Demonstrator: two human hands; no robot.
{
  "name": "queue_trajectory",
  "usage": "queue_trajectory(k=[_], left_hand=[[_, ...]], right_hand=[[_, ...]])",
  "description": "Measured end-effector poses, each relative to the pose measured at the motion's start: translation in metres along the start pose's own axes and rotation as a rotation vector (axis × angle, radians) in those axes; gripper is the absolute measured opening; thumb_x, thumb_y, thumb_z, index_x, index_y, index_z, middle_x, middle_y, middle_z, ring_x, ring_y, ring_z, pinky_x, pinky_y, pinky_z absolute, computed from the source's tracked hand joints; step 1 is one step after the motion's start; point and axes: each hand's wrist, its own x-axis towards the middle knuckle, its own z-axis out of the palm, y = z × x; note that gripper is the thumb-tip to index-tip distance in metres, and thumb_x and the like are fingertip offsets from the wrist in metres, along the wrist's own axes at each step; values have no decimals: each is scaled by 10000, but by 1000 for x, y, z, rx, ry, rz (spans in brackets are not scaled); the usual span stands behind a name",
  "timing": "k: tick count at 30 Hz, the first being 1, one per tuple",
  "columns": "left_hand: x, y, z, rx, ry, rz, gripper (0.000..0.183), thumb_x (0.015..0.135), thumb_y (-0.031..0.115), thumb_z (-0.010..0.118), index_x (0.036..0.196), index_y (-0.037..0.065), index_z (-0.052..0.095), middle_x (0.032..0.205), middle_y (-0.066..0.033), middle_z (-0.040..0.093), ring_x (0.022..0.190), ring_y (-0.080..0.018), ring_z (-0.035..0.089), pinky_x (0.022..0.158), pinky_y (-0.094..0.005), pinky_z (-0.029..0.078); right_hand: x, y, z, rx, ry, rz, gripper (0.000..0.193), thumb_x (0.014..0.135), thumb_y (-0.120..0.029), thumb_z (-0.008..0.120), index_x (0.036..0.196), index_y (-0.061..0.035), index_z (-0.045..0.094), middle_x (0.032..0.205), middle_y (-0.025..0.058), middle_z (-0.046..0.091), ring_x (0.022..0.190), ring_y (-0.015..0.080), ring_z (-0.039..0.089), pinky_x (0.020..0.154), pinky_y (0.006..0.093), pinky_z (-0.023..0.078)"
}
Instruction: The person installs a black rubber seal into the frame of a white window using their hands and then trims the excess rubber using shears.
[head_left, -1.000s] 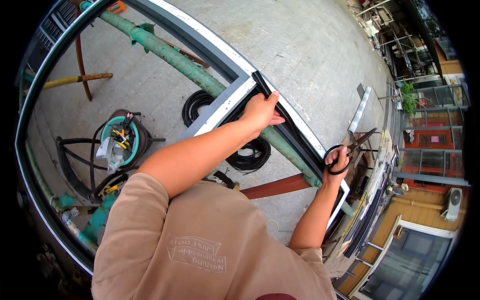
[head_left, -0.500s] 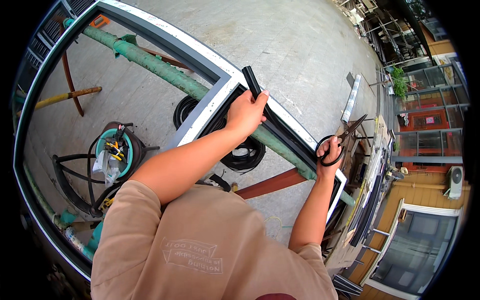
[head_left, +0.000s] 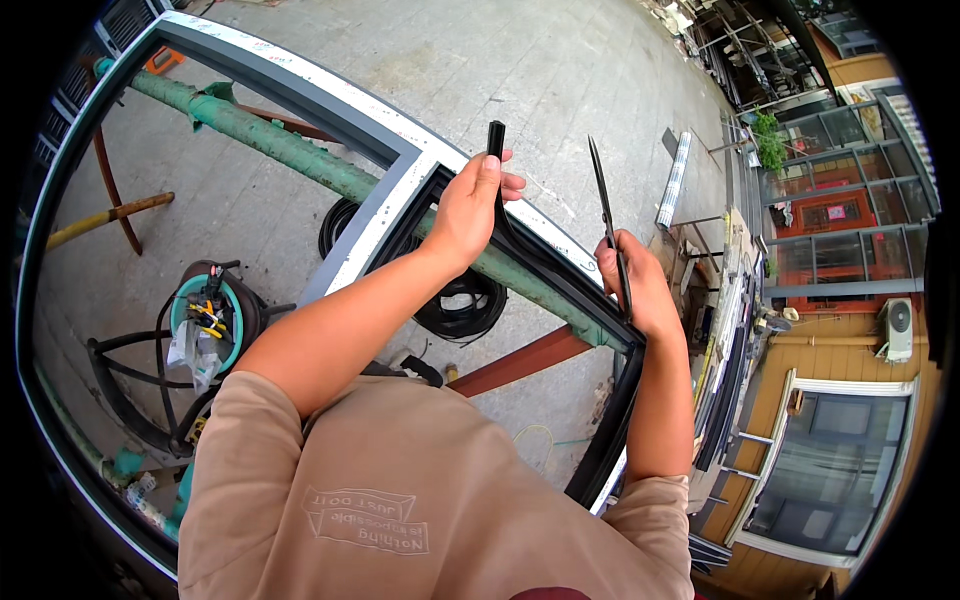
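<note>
My left hand [head_left: 462,212] grips a black rubber sealing strip [head_left: 496,140] between thumb and fingers. The strip's free end stands up above the hand, and its lower part curves down along the groove of a white and grey window frame [head_left: 345,95]. To the right, over the frame's far edge, my right hand [head_left: 645,285] holds black-handled scissors [head_left: 602,185]. Their blades point up and away, seen nearly edge-on and close together. The scissors are apart from the strip's free end. My palm hides part of the scissor handles.
A green pipe [head_left: 275,135] runs beneath the frame. Below lies a coil of black strip [head_left: 465,310] on the concrete floor. A teal tub [head_left: 240,325] of tools sits on a stool at left. A red-brown beam [head_left: 520,360] slants under the frame.
My right hand has turned the scissors from pointing right to pointing up and moved them left. My left hand shifted slightly left, its fingers straighter, the strip end more upright. The whole view shifted a little.
</note>
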Motion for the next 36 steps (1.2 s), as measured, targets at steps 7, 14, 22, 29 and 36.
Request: queue_trajectory(k=[7,14,22,29,36], left_hand=[[-26,7,0,-163,259,-336,436,1246,425,307,1226,44,518,1198,-227,754,1075,-317,775,976,-477,607],[-35,10,-5,-277,328,-457,421,1245,438,303,1253,57,482,1196,-253,753,1121,-366,767,1037,-542,601],[-30,11,3,109,180,-233,375,1238,353,407,1302,32,591,1041,-89,715,1013,-201,717,928,-395,581],[-33,26,14,509,-116,184,445,1157,231,588,1579,90,600,1160,-144,766,1043,-276,731,963,-391,574],[-41,29,21,641,-176,295,395,1109,159,654,1493,65,651,1257,-230,760,1155,-442,726,1003,-448,566]], right_hand=[[21,23,26,154,-86,25,592,1092,-592,686,1042,-3,667,745,53,616,676,145,587,640,337,479],[35,50,51,360,-37,-19,574,1105,-602,663,985,-41,638,673,-1,573,578,101,542,545,302,425],[17,58,51,604,-21,-22,616,1127,-640,586,1044,-31,626,755,2,536,641,110,529,603,299,446],[-27,7,18,-52,-116,-173,599,1134,-612,573,1140,-17,635,846,120,629,796,251,599,762,422,516],[-39,-2,11,-131,-137,19,705,1075,-687,620,1058,18,629,850,216,657,804,346,639,778,468,530]])
